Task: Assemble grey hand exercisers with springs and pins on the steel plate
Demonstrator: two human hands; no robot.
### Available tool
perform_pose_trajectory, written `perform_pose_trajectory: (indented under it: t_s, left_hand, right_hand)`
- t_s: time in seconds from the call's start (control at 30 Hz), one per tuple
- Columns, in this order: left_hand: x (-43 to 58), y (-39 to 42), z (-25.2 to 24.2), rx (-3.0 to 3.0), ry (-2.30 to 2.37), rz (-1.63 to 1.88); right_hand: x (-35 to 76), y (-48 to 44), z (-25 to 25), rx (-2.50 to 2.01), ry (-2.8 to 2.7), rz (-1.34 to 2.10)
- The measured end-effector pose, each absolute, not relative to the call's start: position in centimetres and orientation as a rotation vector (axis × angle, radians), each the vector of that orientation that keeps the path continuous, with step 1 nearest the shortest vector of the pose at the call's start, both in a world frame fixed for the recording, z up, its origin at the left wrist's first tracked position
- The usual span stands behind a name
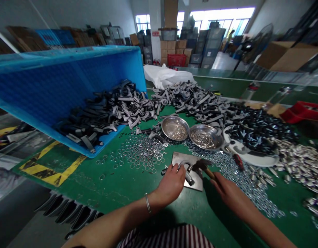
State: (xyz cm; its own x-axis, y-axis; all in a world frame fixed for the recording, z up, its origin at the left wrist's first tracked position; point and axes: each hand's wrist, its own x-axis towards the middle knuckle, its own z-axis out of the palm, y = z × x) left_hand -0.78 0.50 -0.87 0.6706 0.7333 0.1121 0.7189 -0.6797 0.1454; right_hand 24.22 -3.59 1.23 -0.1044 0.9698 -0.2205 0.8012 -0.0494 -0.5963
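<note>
Steel shows bare in the square plate [196,184] at twelve o'clock from the person's forearms, on a green-topped workbench [138,187]. A grey U-shaped metal bracket [183,165] sits on the plate, with the left hand [169,184] closed narrowly around one leg, pressing it down. The right hand [231,196] is wrapped around the wooden handle of a small hammer [202,164], its head near the bracket. The bracket looks stiff and fairly heavy for its size, and its smooth metal could slip, so the curved back seems the surest place to hold. Loose steel washers [140,151] spread around the plate from nine to three o'clock. Two stainless dishes [175,128] stand at twelve o'clock, and a tipped blue plastic crate [71,86] spills dark parts [109,110] at ten. Black bolts [257,134] lie at one o'clock, metal sleeves [301,162] at two.
</note>
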Motion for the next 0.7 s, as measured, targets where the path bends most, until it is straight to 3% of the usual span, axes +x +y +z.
perform_pose_trajectory:
  t_s: [0.1, 0.17, 0.27, 0.33, 0.4, 0.53, 0.7]
  left_hand:
    - [-1.1, 1.7, 0.7, 2.516, 1.17, 0.389]
    - [-1.4, 3.0, 1.6, 2.197, 1.145, 0.472]
    - [-1.9, 4.8, 1.9, 1.914, 1.238, 0.545]
    - [-2.2, 5.1, 1.4, 2.002, 1.341, 0.57]
    - [-2.4, 4.7, 0.6, 2.142, 1.35, 0.546]
    - [-2.3, 3.3, -0.6, 2.231, 1.287, 0.498]
    - [-1.7, 3.4, -0.3, 2.239, 1.276, 0.461]
  right_hand:
    - [26.2, -4.5, 0.1, -1.975, -1.712, 1.116]
    - [28.1, -4.6, -0.5, -2.011, -1.721, 1.053]
    - [31.2, -3.0, -1.2, -2.025, -1.932, 0.456]
    - [33.0, -1.3, -1.4, -2.147, -1.96, 0.016]
    - [34.4, 0.3, -1.6, -2.331, -1.967, -0.191]
    - [36.1, 2.1, -1.7, -2.589, -2.013, -0.079]
    - [37.5, 2.8, -0.1, -2.599, -2.079, 0.086]
